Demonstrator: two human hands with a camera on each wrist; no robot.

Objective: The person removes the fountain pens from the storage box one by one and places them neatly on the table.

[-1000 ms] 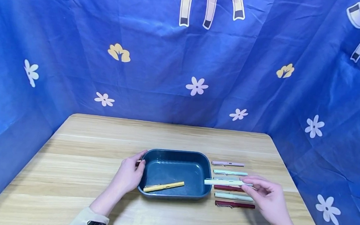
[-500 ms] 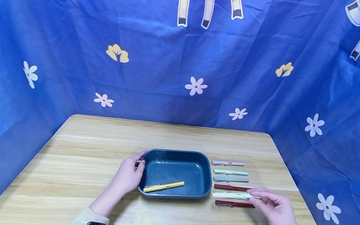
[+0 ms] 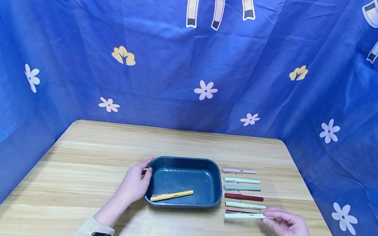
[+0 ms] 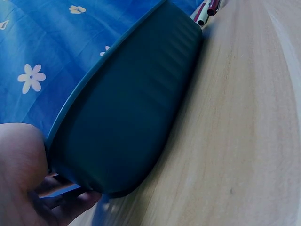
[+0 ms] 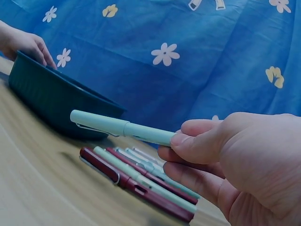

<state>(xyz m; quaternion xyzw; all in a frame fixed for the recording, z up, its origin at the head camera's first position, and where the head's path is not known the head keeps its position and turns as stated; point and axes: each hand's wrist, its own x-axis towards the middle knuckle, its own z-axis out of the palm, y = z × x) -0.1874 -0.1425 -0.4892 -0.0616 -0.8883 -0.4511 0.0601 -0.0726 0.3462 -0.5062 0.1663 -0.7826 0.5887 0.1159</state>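
My right hand [image 3: 288, 231] pinches a pale mint-green pen [image 3: 243, 215] by one end, between thumb and fingers. The pen is held level above the nearest dark red pen [image 5: 127, 181], partly covering it in the head view; its clip shows in the right wrist view. My left hand [image 3: 136, 181] grips the left end wall of a dark teal plastic box [image 3: 181, 206], with the thumb at the rim. One yellow pen [image 3: 172, 195] lies slanted inside the box, near its front left corner.
Right of the box, several capped pens lie in a column: lilac [image 3: 239, 171], pale mint [image 3: 242, 180], grey-blue [image 3: 242, 188], dark red [image 3: 244, 197] and light green [image 3: 245, 205]. A blue patterned curtain [image 3: 163, 104] stands around the wooden table [image 3: 81, 153].
My right hand has carried the mint-green pen from beside the box's right rim toward the front, past the row, to above the nearest dark red pen. My left hand and the box stay put.
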